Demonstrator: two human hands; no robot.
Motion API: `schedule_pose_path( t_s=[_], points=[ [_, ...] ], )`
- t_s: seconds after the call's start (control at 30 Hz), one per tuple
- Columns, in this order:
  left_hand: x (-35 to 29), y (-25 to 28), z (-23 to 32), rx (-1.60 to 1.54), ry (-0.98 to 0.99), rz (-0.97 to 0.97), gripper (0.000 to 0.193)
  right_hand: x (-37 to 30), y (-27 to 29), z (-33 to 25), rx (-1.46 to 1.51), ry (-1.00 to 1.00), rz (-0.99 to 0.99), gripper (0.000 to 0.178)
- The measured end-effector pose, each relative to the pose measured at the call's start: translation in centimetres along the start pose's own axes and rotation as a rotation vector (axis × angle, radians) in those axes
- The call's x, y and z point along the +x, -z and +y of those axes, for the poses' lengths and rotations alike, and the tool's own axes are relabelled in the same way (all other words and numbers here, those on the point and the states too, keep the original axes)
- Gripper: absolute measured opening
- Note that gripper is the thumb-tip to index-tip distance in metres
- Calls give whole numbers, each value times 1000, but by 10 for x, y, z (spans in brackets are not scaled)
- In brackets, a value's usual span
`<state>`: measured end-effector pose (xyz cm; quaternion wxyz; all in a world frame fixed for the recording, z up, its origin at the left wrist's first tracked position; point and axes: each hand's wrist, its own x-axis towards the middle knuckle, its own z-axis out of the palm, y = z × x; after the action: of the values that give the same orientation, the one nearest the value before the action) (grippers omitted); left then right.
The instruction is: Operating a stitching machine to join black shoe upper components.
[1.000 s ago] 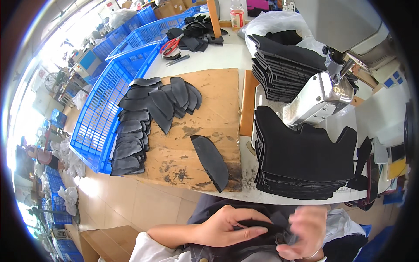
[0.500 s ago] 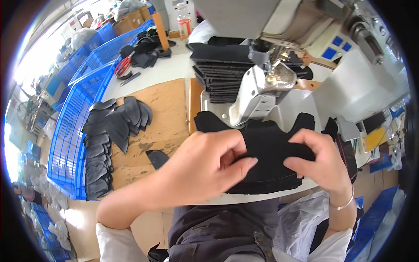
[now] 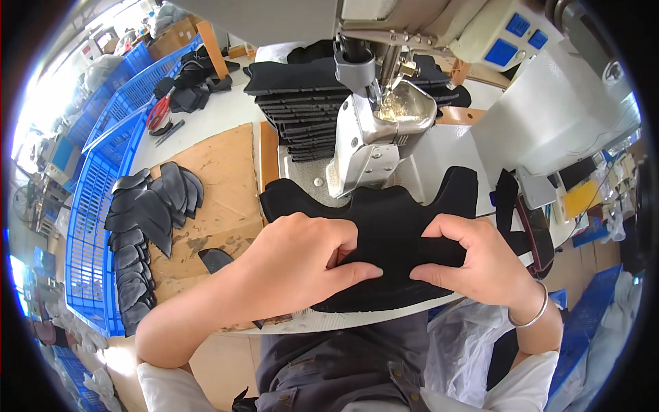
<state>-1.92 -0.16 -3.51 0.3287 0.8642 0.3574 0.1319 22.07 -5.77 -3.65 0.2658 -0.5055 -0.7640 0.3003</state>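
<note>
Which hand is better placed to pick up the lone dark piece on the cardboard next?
Probably the left hand: it is nearer, its forearm partly covering the lone dark piece in this view. The right hand is farther off, at the right part of the black fabric.

Open passage: between left hand and right hand, over the black cut pieces; bare cardboard, left of the machine post. Obstacles: same post, straight beyond the hands — black stack behind, leftward; blue basket, far left.
</note>
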Motion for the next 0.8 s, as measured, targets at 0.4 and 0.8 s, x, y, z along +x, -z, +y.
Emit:
schedule_pose_path(
  t_s=[0.4,0.8],
  points=[
    [3,-1,-1,78,-52,-22,40,-3,-1,-1,-56,-75,-38,39],
    [1,-2,-1,124,-62,15,39,7,-1,-9,-91,-66,-65,41]
  ],
)
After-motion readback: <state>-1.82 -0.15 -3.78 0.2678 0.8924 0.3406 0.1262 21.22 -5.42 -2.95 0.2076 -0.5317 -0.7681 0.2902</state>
